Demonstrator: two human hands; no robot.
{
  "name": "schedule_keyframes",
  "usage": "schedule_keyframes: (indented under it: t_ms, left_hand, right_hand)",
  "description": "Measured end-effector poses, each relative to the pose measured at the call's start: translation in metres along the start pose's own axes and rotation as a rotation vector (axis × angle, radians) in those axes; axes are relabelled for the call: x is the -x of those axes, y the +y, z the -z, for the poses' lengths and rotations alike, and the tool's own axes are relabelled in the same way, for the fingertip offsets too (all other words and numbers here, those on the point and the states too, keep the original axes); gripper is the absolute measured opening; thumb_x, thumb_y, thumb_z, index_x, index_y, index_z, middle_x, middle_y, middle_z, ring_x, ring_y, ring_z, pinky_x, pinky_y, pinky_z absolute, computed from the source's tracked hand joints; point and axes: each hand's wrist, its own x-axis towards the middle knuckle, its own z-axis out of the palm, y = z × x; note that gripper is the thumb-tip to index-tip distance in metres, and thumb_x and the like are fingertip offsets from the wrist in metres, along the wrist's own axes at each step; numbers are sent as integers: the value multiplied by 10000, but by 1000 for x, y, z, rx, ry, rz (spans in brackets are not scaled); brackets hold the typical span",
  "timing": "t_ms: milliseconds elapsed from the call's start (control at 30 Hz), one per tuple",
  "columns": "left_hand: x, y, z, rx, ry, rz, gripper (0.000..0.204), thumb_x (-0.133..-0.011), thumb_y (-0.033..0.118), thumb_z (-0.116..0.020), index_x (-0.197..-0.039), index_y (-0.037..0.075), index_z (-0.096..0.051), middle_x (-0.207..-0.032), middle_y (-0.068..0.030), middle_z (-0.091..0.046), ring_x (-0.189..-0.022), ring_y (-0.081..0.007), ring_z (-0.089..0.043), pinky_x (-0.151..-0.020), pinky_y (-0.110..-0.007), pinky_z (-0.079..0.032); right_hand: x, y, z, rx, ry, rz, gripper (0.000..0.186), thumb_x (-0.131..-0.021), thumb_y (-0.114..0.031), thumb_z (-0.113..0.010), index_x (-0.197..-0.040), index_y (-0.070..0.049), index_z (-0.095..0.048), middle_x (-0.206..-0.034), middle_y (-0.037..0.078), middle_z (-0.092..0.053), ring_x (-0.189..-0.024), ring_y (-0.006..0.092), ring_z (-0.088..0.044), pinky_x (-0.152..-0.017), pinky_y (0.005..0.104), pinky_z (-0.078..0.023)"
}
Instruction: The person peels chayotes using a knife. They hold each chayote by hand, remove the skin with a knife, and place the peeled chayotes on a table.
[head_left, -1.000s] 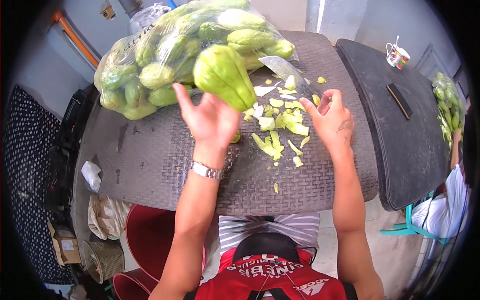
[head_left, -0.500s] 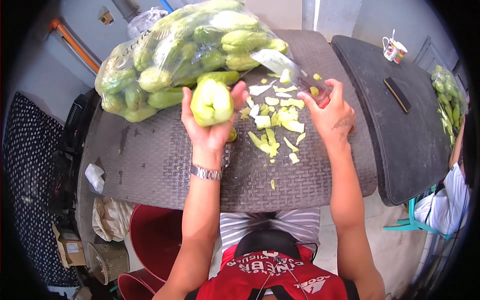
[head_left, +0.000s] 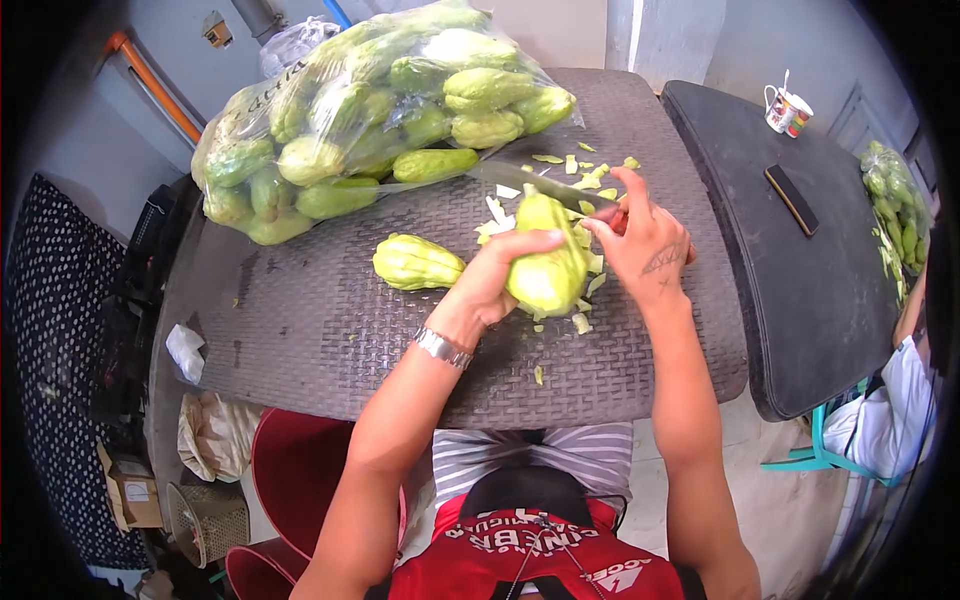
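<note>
Two things held: your left grip (head_left: 487, 272) wraps a chayote (head_left: 550, 282) over the worktop (head_left: 300, 325); your right grip (head_left: 643, 232) is closed around the knife (head_left: 575, 196). Hold the chayote steady, cut shallow, edge away from your left grip. Its fingers underneath are hidden; can't tell if the knife touches.

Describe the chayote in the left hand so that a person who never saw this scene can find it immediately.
Find the brown woven-pattern table with a big clear bag of chayotes at its back. Nearer the person, the left hand holds the chayote, close to the knife in the right hand. Unlike the loose chayote to its left, this one is gripped.
</note>
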Motion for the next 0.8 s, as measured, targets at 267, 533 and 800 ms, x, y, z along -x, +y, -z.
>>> schedule_keyframes:
  t_ms: [267,533,800]
  left_hand:
    - [16,3,-11,-22,17,-161,503,-920,251,-711,-1307,-42,-579,-1186,-169,-700,-1015,-254,-723,-920,-379,-589]
    - [2,14,14,465,220,-248,419,-957,368,-682,-1239,71,-594,-1192,-156,-681,-1119,-350,-676,-965,-595,-557]
    - [9,39,37,244,59,-311,621,-965,486,-596,-1358,9,-536,-1235,-267,-650,-1082,-422,-678,-907,-585,-568]
  right_hand:
    - [-1,5,5,-35,15,-37,675,-728,-194,-885,-1315,-151,-555,-731,-24,-714,-729,221,-719,-682,385,-547]
    - [-4,8,11,-35,12,-159,581,-750,-266,-890,-1239,-113,-615,-733,29,-706,-690,228,-716,-658,377,-541]
    - [-11,12,16,94,-252,-431,553,-883,-574,-713,-1133,-88,-632,-796,123,-727,-836,391,-730,-784,532,-532]
